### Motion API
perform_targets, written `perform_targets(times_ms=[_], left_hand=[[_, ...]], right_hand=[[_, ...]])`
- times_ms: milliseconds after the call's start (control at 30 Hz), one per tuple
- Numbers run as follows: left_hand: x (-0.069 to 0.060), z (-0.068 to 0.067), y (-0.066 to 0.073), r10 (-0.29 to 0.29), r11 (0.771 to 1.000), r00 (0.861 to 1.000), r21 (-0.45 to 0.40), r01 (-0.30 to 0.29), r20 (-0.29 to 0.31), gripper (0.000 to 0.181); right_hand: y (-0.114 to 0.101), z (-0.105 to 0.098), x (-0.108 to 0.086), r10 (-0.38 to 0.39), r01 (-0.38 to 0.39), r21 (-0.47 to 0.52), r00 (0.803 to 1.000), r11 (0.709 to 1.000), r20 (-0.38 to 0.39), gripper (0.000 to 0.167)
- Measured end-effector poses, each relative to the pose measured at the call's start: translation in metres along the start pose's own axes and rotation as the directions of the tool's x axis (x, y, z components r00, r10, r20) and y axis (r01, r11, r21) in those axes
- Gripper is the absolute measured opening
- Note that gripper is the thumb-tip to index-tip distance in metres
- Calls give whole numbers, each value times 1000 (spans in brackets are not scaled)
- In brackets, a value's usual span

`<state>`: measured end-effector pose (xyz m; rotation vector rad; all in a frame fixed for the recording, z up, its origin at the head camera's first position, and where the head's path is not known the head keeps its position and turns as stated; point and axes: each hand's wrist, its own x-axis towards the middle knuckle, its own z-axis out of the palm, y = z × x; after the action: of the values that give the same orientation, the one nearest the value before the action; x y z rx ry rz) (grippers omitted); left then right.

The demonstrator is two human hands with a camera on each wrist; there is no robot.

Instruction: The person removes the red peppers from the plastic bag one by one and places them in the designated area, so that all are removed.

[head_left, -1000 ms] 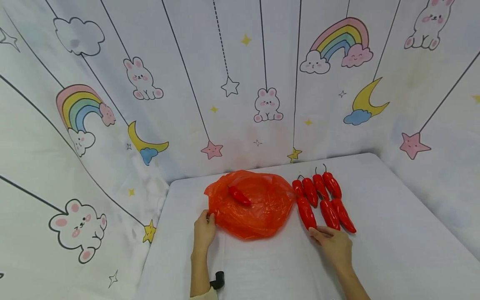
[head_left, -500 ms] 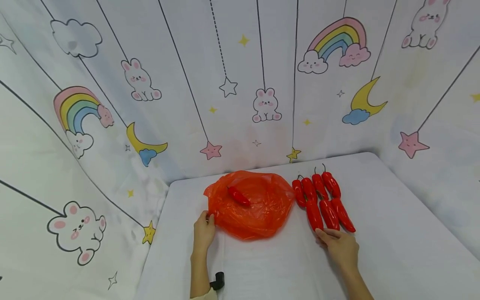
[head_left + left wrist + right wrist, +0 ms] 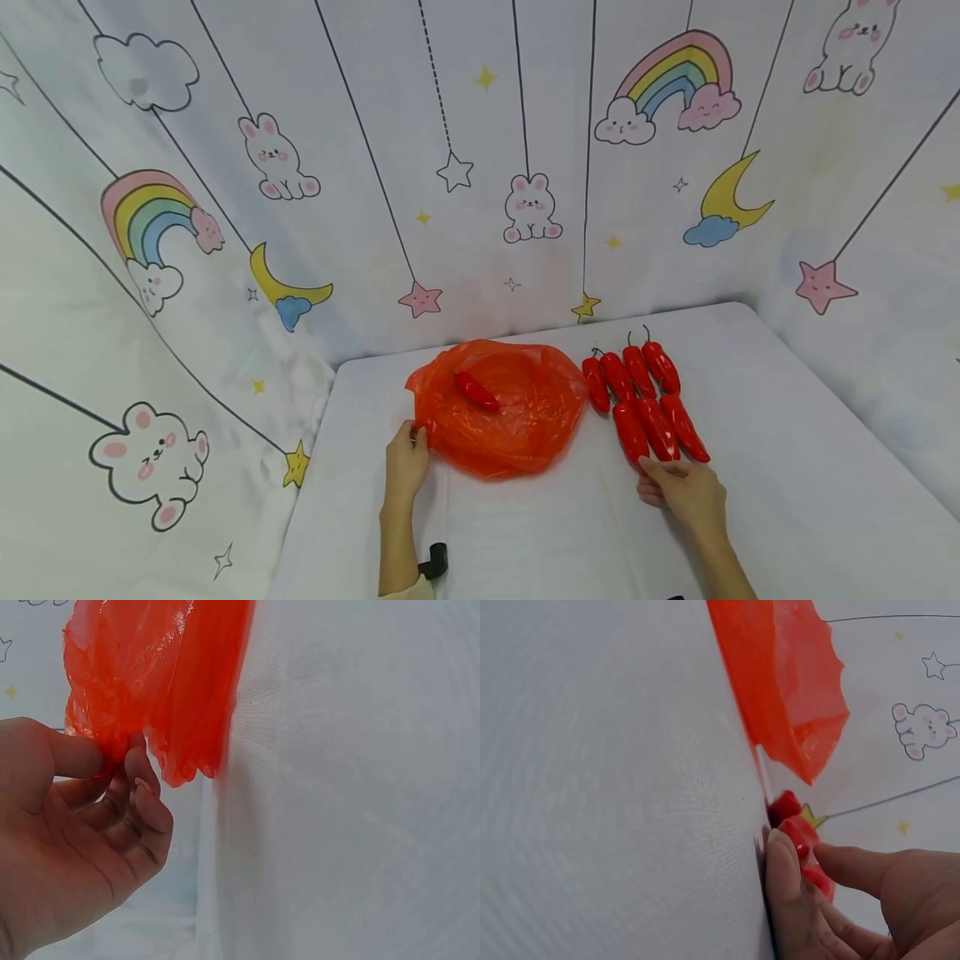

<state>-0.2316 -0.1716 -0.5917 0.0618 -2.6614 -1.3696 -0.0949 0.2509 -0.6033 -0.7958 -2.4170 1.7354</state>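
Note:
A red plastic bag (image 3: 525, 417) lies spread on the white table, and a single red chili pepper (image 3: 477, 391) rests on it. My left hand (image 3: 407, 461) pinches the bag's near-left edge between thumb and fingers, as the left wrist view of the bag (image 3: 161, 667) confirms. Right of the bag, several red peppers lie in two rows. At the left of the near row is a pepper (image 3: 630, 432) whose lower tip my right hand (image 3: 686, 496) pinches between thumb and finger. In the right wrist view this pepper (image 3: 799, 834) shows between the fingertips.
The far row of peppers (image 3: 618, 377) has stems pointing to the back. Two more near-row peppers (image 3: 685, 428) lie right of the pinched one. A patterned cloth wall (image 3: 480, 275) stands behind the table (image 3: 525, 542). A black piece (image 3: 435, 562) sits by the left forearm.
My right hand has shifted the pinched pepper rightward, from beside the bag to the left end of the near row. The left hand has stayed on the bag's edge.

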Motion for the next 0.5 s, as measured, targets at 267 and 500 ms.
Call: perform_targets(times_ms=[267, 500], left_hand=[[0, -1, -2, -14, 1000, 1000, 8, 14, 6, 19], [0, -1, 1, -16, 1000, 1000, -3, 16, 3, 19]], right_hand=[[-2, -2, -3, 19, -19, 7, 1000, 1000, 20, 62], [-14, -3, -1, -2, 2, 5, 1000, 1000, 17, 63]])
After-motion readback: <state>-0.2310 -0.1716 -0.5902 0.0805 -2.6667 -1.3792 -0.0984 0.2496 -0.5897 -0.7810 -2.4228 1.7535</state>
